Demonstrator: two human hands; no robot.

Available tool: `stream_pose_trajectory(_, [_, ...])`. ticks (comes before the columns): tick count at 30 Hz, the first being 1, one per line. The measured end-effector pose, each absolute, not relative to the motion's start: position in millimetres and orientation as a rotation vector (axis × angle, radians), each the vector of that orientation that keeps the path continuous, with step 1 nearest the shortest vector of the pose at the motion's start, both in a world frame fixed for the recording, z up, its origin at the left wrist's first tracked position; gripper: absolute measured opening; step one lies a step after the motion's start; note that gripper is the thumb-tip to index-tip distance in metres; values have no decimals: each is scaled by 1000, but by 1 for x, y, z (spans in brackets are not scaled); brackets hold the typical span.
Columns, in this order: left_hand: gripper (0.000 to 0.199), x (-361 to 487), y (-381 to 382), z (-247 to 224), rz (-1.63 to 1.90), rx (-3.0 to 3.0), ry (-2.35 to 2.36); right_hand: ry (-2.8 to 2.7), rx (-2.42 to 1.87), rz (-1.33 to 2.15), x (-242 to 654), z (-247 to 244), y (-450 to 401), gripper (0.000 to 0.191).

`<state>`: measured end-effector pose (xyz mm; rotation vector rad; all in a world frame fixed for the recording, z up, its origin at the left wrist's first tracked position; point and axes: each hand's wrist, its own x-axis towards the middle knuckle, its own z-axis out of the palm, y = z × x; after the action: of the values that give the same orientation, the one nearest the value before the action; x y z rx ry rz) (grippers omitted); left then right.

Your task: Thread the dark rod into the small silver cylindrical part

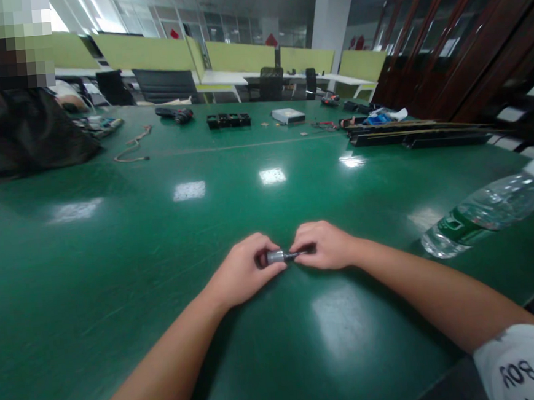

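Just above the green tabletop, my left hand [249, 269] pinches a small silver-grey cylinder [276, 257] between thumb and fingers. The cylinder lies level, and its narrower dark end [290, 256] points to the right. My right hand [323, 245] is closed, thumb and fingertips at that narrow end, gripping its thin tip. What exactly sits between the right fingertips is too small to make out. Both hands are close together near the middle of the view.
A clear water bottle [481, 214] with a green label appears at the right. Farther back are a power drill [174, 114], black box-like parts [228, 120], a white-grey box [288, 116], a cable [133, 150] and long black strips [447, 141]. Another person [21, 133] is at far left.
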<state>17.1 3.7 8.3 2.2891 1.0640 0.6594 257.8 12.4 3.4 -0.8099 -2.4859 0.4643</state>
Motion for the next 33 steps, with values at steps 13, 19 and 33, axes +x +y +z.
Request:
stream_pose_trajectory(13, [20,15,5,8,665,2286,1038,-2478,-831,495,262,4,14,8])
stream_pose_trajectory(19, [19,14,5,8,658,2290,1036,-2489,-905,608,272,7,19,9])
stream_pose_trajectory(33, [19,14,6,5,662,2300,1033,-2458,-993,935,288,12,29,20])
